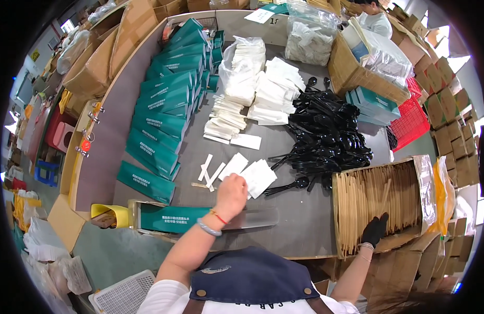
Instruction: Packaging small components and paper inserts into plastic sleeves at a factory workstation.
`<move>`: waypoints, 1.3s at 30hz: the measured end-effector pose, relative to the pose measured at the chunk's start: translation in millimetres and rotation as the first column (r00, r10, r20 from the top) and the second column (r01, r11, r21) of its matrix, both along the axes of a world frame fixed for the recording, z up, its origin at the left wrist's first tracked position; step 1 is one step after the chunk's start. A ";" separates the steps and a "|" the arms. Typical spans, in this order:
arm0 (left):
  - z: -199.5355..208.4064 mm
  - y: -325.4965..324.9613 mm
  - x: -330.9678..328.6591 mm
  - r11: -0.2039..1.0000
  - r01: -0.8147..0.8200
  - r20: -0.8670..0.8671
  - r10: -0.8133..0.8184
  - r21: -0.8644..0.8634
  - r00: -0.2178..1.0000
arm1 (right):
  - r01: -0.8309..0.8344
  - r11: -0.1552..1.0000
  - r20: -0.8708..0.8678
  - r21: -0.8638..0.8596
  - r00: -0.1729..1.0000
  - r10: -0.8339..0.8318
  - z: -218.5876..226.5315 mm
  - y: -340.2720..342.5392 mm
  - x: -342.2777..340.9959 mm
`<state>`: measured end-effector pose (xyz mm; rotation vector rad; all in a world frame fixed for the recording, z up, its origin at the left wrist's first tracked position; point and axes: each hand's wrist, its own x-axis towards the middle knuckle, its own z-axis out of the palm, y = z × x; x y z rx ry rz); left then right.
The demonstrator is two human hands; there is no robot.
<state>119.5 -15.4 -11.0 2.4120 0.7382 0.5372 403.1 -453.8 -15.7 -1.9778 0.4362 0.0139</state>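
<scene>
My bare left hand [232, 196] reaches over the table, its fingers curled and pressed on the near edge of a white paper packet [234, 164]. Another white packet [259, 177] lies just right of it. My right hand [375, 231], in a black glove, is down at a cardboard box filled with thin wooden chopsticks [357, 209]. Its fingers close around a chopstick [385, 192] that tilts above the others. Left of my left hand lie a few narrow white strips [206, 166]. A green printed sleeve [168, 219] lies in a holder by the near edge.
Overlapping green sleeves [158, 125] line the table's left side. Black plastic spoons [325, 131] are heaped right of centre, beside stacks of white packets [276, 91]. A cardboard box [346, 73] and red basket [412, 123] stand at right. A low wall [119, 104] borders the left.
</scene>
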 end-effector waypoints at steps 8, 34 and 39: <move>-3.1 -2.3 -0.4 0.998 0.040 -0.156 -0.032 0.043 0.987 | -0.575 0.806 0.500 -0.143 0.661 0.560 20.3 167.9 -143.1; 25.2 -46.7 -127.4 0.922 0.339 -0.298 -0.276 0.186 0.914 | -0.867 -0.169 -0.121 -0.468 -0.127 0.985 31.9 279.3 -194.0; 45.8 -15.0 -136.5 0.978 0.191 -0.201 -0.172 0.079 0.964 | -0.792 -0.194 -0.137 -0.579 -0.140 0.981 36.6 236.8 -171.5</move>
